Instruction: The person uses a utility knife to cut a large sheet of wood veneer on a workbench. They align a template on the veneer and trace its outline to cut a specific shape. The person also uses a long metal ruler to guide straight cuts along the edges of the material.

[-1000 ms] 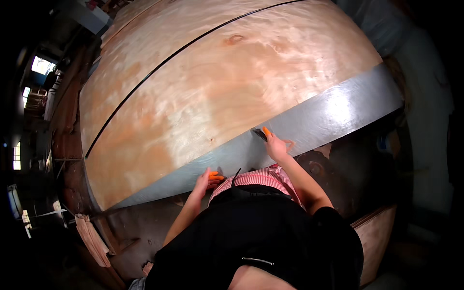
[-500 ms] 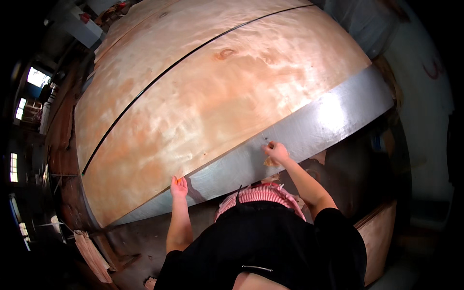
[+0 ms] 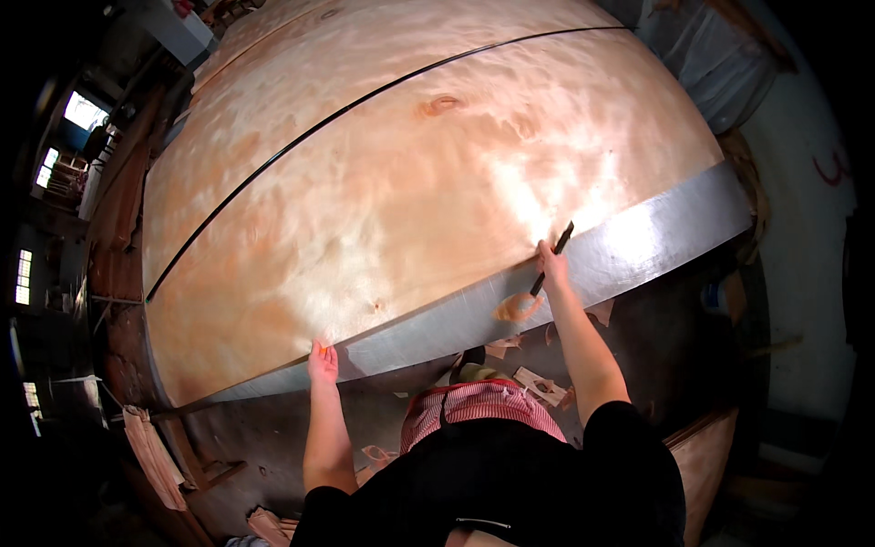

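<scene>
A broad, pale wood veneer sheet (image 3: 401, 210) lies over a smooth grey metal surface (image 3: 656, 217), which shows as a strip along its near edge. My left hand (image 3: 323, 363) is at that edge on the left, fingers closed on the sheet, with a small orange thing at the fingertips that I cannot make out. Farther right, my right hand (image 3: 554, 272) is closed around a slim black tool (image 3: 564, 239), perhaps a cutter, and its fingertips meet the sheet's edge. A curled shaving of veneer (image 3: 518, 307) lies on the metal beside it.
A thin black cord or strip (image 3: 355, 108) curves across the sheet's far part. Veneer scraps (image 3: 542, 387) litter the floor below. Wood pieces (image 3: 153, 456) stand at the lower left, a stack of boards (image 3: 706, 465) at the lower right. Clear plastic sheeting (image 3: 706, 64) hangs at the far right.
My right hand has moved up and right from the metal to the sheet's edge, and the black tool now shows in it. The left hand has come onto the sheet's edge. The view has shifted slightly.
</scene>
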Demonstrator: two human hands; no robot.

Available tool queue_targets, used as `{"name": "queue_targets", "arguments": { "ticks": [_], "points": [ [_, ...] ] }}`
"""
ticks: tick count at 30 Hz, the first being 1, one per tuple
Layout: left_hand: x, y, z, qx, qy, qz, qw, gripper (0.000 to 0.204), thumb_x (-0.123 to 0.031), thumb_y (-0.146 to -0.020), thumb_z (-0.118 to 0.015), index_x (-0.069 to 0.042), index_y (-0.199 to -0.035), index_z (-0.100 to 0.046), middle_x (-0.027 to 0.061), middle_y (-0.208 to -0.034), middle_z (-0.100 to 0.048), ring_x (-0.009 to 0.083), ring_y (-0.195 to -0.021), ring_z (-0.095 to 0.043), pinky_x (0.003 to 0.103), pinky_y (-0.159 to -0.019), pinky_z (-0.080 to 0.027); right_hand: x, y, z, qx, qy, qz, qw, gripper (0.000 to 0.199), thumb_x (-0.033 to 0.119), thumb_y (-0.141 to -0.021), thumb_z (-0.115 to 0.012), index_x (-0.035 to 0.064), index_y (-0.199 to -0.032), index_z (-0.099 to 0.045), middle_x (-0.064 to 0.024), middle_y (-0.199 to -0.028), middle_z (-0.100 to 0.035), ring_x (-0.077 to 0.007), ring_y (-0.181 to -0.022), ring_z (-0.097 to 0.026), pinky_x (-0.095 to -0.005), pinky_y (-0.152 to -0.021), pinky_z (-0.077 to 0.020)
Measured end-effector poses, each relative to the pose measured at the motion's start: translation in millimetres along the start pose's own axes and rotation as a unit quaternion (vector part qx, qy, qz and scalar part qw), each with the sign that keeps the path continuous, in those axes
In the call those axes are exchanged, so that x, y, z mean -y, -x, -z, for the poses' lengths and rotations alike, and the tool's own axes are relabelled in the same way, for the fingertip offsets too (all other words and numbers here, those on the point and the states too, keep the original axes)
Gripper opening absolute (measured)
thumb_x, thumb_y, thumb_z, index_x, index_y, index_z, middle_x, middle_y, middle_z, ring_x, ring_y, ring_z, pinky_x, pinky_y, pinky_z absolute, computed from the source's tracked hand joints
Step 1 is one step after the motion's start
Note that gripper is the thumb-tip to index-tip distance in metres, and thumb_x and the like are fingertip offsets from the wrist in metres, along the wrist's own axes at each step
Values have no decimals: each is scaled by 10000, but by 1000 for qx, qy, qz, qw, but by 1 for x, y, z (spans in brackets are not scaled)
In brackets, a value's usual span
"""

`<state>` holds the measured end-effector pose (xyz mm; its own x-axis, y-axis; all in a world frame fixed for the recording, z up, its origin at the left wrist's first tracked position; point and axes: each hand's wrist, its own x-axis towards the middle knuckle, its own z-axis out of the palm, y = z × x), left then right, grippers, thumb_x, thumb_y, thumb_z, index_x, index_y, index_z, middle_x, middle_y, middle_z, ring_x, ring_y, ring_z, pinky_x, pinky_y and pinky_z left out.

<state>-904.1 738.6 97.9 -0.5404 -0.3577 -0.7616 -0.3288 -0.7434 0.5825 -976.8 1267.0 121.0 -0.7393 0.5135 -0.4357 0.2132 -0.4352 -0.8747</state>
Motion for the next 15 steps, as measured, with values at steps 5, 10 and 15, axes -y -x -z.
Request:
{"name": "queue_targets", "arguments": {
  "ticks": [5,10,15],
  "points": [
    [26,37,95,-8,41,38,998,133,-199,-821,-551,-67,-816,-534,31,-682,-562,138,-591,-559,251,-538,-509,-55,77,73,-8,-26,-47,999,147,216,-811,-560,95,-795,-479,53,-580,-430,-55,-464,-380,-194,-412,-287],
    [70,96,198,19,-1,67,998,165,-231,-839,-523,-69,-812,-522,27,-650,-550,135,-529,-529,239,-473,-469,-113,177,180,-43,39,-87,994,192,228,-818,-544,135,-694,-431,57,-506,-369,-54,-378,-321,-210,-345,-243],
    [115,137,286,22,-13,103,994,188,-281,-857,-486,-96,-863,-522,12,-681,-559,123,-557,-537,241,-495,-453,-132,258,241,-165,120,-133,970,196,242,-793,-579,110,-729,-450,31,-523,-377,-81,-369,-323,-230,-339,-249]
  ]
}}
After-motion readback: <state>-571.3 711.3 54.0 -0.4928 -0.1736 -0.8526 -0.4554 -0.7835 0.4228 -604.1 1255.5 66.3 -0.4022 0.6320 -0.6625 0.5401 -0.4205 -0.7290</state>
